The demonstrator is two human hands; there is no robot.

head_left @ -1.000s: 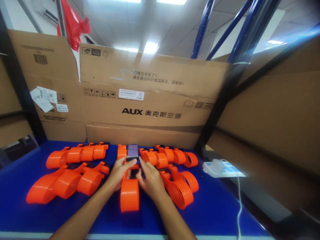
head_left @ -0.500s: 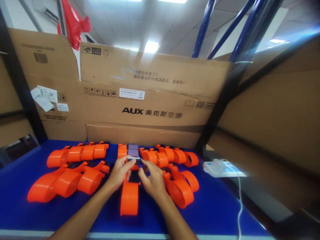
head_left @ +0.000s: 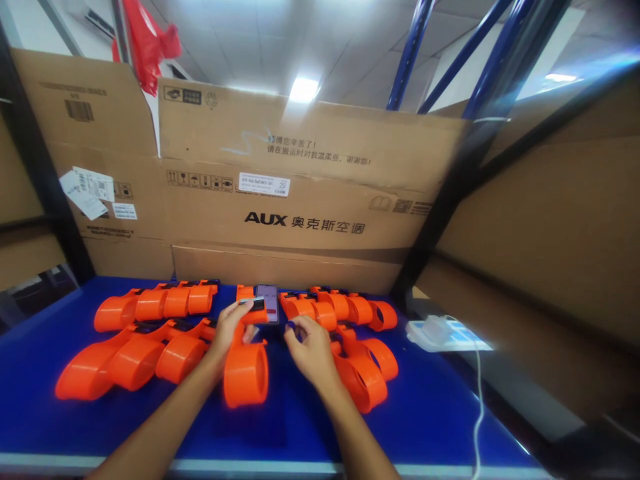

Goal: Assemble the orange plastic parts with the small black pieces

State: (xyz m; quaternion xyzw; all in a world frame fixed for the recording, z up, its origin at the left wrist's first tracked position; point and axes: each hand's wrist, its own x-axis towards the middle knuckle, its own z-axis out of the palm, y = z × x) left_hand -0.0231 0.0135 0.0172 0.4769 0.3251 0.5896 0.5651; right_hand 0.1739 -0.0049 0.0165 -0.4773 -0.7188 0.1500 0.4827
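Observation:
My left hand grips the upper end of an orange looped plastic part that lies on the blue table. The part's loop now points toward the left. My right hand hovers just right of it, fingers pinched on a small blue piece. A phone with a lit screen lies just behind the hands, among the orange parts.
Several more orange looped parts lie in rows at the left and right. A white power strip with a cable sits at the right edge. Large cardboard boxes wall the back and right side.
My left hand has swung the orange part to the left and lifted its upper end. My right hand came off the part and now pinches a small blue piece.

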